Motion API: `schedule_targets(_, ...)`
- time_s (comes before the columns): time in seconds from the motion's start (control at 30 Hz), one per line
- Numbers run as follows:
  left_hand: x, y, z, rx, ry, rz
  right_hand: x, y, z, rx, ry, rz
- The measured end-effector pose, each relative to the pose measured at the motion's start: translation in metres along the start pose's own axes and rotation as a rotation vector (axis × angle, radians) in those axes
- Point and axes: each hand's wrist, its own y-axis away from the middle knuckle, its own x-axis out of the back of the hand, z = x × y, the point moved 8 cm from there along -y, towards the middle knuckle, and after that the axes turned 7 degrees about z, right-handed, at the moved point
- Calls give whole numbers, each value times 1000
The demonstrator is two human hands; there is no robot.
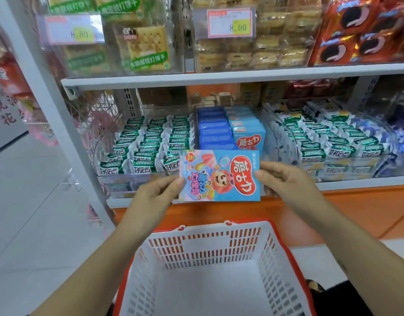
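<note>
A light-blue snack box (219, 176) with a red logo and a cartoon character is held flat in front of the lower shelf. My left hand (155, 197) pinches its left edge with thumb on the front. My right hand (285, 179) grips its right edge the same way. Right behind it, more of the same blue boxes (230, 128) stand in a row on the shelf. Below my hands sits a white shopping basket (219, 242) with a red rim, nothing visible inside it.
Green-and-white wrapped snacks fill clear bins left (148, 142) and right (328, 140) of the blue boxes. The upper shelf (219, 76) carries cracker packs, cakes and red cookie packs, with price tags. An orange base panel (333, 213) runs under the shelf. Pale tiled floor lies left.
</note>
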Motion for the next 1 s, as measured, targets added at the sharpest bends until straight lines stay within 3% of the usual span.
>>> schedule_targets(0.1, -4, -4, -3, -28, -30, -7, -4, 0, 4, -11, -54, -34)
schedule_targets(0.33, -13, -4, -24, 120, 330, -70, -12, 6, 10, -56, -337, -132)
schedule_targets(0.53, -18, -1, -18, 128, 513, -60, -13, 11, 14, -41, -419, -10)
schedule_targets(0.77, -15, 0, -24, 131, 526, -84, -14, 15, 10, -16, -346, -102)
schedule_targets(1.0, -21, -11, -10, 321, 500, -75, -8, 20, -13, 70, -228, -148)
